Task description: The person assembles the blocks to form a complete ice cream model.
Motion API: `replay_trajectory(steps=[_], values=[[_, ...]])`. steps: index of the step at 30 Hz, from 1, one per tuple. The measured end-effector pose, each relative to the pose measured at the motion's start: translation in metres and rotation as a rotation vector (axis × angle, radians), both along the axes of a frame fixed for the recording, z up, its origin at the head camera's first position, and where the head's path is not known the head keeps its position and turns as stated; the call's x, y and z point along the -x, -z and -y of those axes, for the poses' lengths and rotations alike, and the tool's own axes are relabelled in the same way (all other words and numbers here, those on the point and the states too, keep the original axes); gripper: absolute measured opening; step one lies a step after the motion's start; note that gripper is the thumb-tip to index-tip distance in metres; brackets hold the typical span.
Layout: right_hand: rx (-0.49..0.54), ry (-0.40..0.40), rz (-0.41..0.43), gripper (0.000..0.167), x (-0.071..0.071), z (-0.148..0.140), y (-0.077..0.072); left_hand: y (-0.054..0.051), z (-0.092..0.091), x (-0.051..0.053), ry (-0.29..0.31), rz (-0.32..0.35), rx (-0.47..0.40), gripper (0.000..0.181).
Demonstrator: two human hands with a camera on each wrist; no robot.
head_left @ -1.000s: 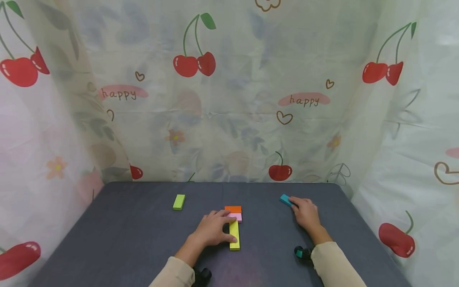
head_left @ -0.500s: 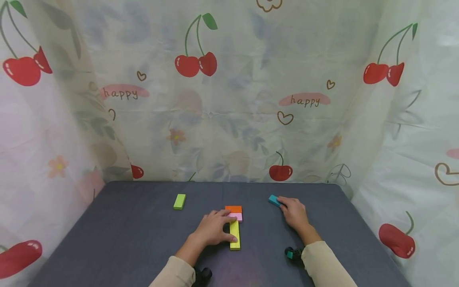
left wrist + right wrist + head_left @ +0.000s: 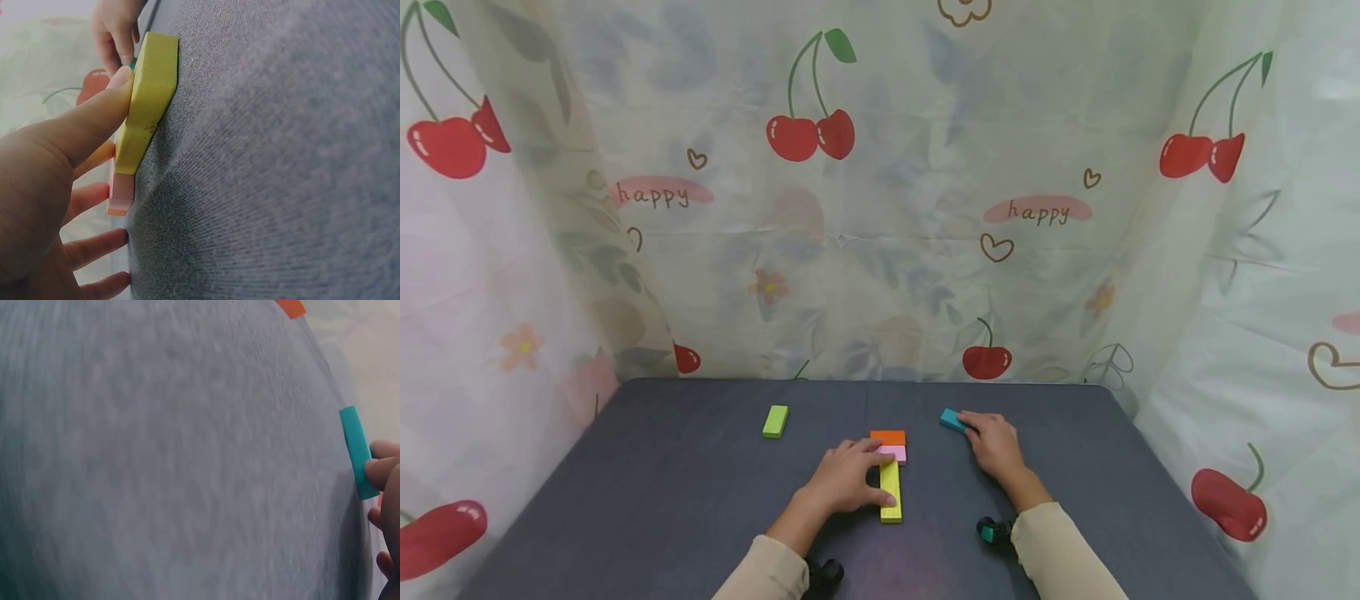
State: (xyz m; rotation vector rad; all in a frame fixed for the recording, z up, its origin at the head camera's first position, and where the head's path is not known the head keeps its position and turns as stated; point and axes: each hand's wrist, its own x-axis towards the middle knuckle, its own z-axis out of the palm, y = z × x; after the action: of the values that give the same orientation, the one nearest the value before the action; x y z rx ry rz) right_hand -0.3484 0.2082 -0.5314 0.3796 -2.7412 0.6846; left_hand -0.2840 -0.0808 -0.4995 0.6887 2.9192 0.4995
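My left hand (image 3: 842, 479) rests on a row of flat blocks at the middle of the table. Its thumb touches the long yellow block (image 3: 891, 504), and its spread fingers reach over the pink block (image 3: 899, 456). Behind the pink one lies an orange block (image 3: 891, 437), set crosswise and touching it. In the left wrist view the thumb lies against the yellow block (image 3: 150, 87), other fingertips near the pink block (image 3: 121, 192). Right of the row, my right hand (image 3: 1000, 450) pinches a blue block (image 3: 952, 420) by its near right end. The right wrist view has this blue block (image 3: 356, 447) at the right.
A light green block (image 3: 775, 422) lies alone at the back left of the dark grey table (image 3: 700, 483). A curtain (image 3: 880, 208) printed with cherries surrounds the table's back and sides. Black wrist devices sit under both sleeves.
My right hand has moved steadily left with the blue block, closer to the orange one. The left hand and the block row have stayed put.
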Motion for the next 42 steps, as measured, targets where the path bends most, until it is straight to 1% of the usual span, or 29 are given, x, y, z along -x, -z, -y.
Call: replay_trajectory(steps=[9,16,21,30,33,37,42], values=[[0.007,-0.03,0.002,0.034,-0.002,0.025,-0.006,0.001,-0.001,0.0,-0.02,0.007,0.005,0.072],[0.008,-0.032,0.015,0.033,-0.002,0.041,-0.004,0.001,-0.001,0.0,-0.016,0.012,0.007,0.072],[0.003,-0.049,-0.001,0.032,-0.002,0.052,-0.002,0.001,-0.001,0.0,-0.012,0.001,0.003,0.072],[-0.015,-0.08,-0.009,0.031,0.0,0.066,-0.002,0.0,-0.001,-0.001,-0.009,0.008,0.004,0.071],[-0.008,-0.091,0.019,0.031,-0.001,0.071,-0.004,-0.001,0.0,-0.001,-0.009,0.019,-0.002,0.071],[0.028,-0.099,0.061,0.029,-0.001,0.077,-0.006,-0.001,-0.001,-0.001,-0.016,0.03,-0.001,0.072],[0.037,-0.1,0.065,0.029,-0.001,0.083,-0.007,0.0,-0.001,-0.001,-0.017,0.034,-0.001,0.072]])
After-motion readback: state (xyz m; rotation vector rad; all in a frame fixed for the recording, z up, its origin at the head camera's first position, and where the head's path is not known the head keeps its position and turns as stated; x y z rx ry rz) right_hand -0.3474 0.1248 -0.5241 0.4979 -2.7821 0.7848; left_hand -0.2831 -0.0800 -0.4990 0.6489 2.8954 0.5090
